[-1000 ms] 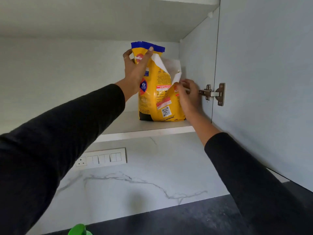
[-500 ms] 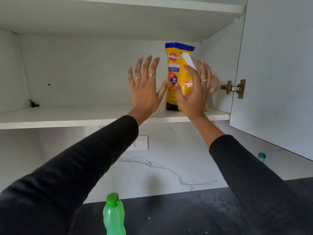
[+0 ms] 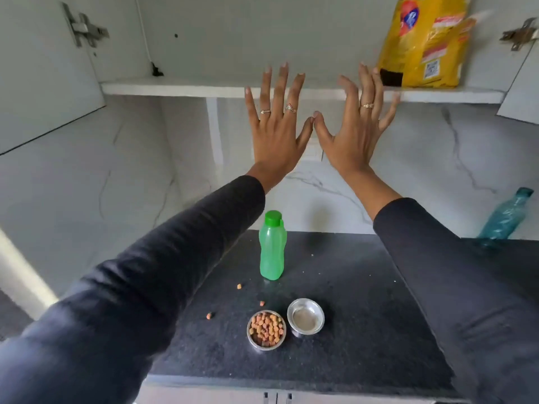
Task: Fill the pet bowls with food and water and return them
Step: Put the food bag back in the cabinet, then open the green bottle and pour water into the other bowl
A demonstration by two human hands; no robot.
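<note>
Two small steel bowls stand side by side on the black counter (image 3: 350, 330). The left bowl (image 3: 266, 330) is full of orange-brown kibble; the right bowl (image 3: 305, 319) shows only its shiny inside, and I cannot tell if it holds water. A green bottle (image 3: 271, 246) with its cap on stands upright behind them. The yellow pet food bag (image 3: 423, 42) stands on the cabinet shelf (image 3: 175, 88) at upper right. My left hand (image 3: 277, 126) and my right hand (image 3: 353, 126) are raised in front of the shelf edge, fingers spread, thumbs nearly touching, holding nothing.
Three loose kibble pieces (image 3: 239, 286) lie on the counter left of the bowls. A teal bottle (image 3: 506, 218) stands at the far right against the marble wall. Open cabinet doors (image 3: 43, 83) hang at both sides, hinges showing.
Both hands let go of the food bag on the shelf and drew back with fingers spread. My view has tilted down, bringing the counter, bowls and bottles into sight.
</note>
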